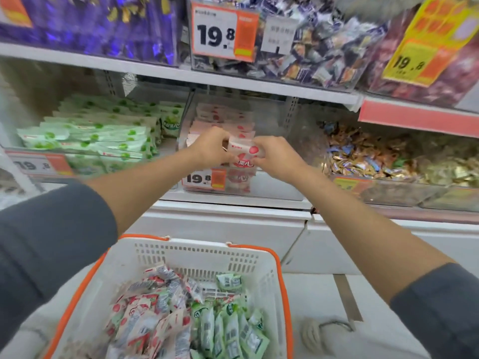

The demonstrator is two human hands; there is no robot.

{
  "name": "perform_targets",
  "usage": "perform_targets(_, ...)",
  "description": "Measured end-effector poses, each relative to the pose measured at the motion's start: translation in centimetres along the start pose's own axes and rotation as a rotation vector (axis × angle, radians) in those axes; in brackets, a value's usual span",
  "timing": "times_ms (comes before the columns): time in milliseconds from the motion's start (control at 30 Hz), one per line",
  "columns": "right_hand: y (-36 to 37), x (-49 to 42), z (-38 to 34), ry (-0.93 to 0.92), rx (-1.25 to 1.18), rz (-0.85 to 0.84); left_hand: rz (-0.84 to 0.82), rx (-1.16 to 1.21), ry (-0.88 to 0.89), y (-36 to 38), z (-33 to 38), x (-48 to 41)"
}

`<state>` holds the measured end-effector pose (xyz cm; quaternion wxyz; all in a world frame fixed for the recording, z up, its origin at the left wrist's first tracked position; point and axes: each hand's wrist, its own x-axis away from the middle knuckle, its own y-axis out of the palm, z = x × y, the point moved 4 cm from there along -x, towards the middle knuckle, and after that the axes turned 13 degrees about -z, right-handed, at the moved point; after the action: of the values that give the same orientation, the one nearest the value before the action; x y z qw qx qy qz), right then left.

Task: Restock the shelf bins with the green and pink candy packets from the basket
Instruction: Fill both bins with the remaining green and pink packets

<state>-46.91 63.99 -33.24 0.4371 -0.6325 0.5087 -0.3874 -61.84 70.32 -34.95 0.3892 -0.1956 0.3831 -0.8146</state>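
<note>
My left hand [211,149] and my right hand [274,158] both grip a small stack of pink candy packets [243,151] over the front of the clear middle bin [274,117], which holds rows of pink packets [223,120]. The bin to its left [85,154] is filled with green packets [96,133]. Below me a white basket with orange handles [197,251] holds a heap of pink packets [150,314] on its left and green packets [230,330] on its right.
A bin of mixed gold and blue wrapped candies [375,154] sits to the right. The upper shelf carries purple and dark candy bins with 19.8 price tags [223,32]. A white ledge [233,211] runs below the bins. A coil of rope [316,335] lies on the floor.
</note>
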Motion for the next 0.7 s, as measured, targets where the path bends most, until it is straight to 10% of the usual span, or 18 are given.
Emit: perform_targets(700,3.6,-3.2,2.4,0.215,-0.404,-0.179,-0.215,-0.085,-0.093,2.2,-3.0,-0.9)
